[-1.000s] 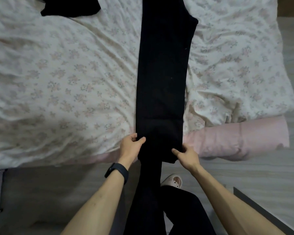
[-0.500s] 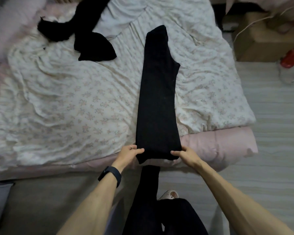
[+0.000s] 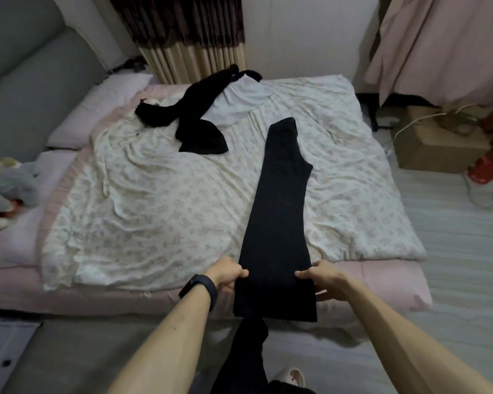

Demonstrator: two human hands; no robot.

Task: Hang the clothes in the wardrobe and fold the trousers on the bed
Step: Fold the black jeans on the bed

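Long black fabric trousers (image 3: 279, 211) lie flat lengthwise on the floral cream quilt (image 3: 143, 217), centre-right of frame, hem end hanging over the pink mattress edge (image 3: 382, 282) at lower centre. Left hand (image 3: 227, 275) pinches the trousers' left edge; right hand (image 3: 323, 278) pinches the right edge. Crumpled black garment (image 3: 194, 120) sits upper centre on the quilt. Black wristband (image 3: 200, 290) on left wrist.
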